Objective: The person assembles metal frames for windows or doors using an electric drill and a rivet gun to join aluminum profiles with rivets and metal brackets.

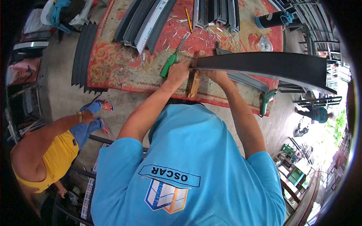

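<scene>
A long dark profile bar (pixel 264 64) stretches from the middle of the table out past its right edge. Its near end sits by a small wooden block (pixel 193 84). My left hand (pixel 178 74) is closed at that end, its fingertips partly hidden. My right hand (pixel 218 76) grips the bar from below, a little farther right, with most fingers hidden behind it. Beside my left hand lies a green-handled tool with a slim metal shaft (pixel 169 65). A grey profile (pixel 249 81) lies under the bar.
Stacked dark profiles (pixel 145 24) and more profiles (pixel 217 15) lie at the back, with a pencil (pixel 188 20) and scattered slivers between. A dark bottle (pixel 273 20) and green glue gun (pixel 267 102) are at the right. A person in a yellow top (pixel 56 156) is at left.
</scene>
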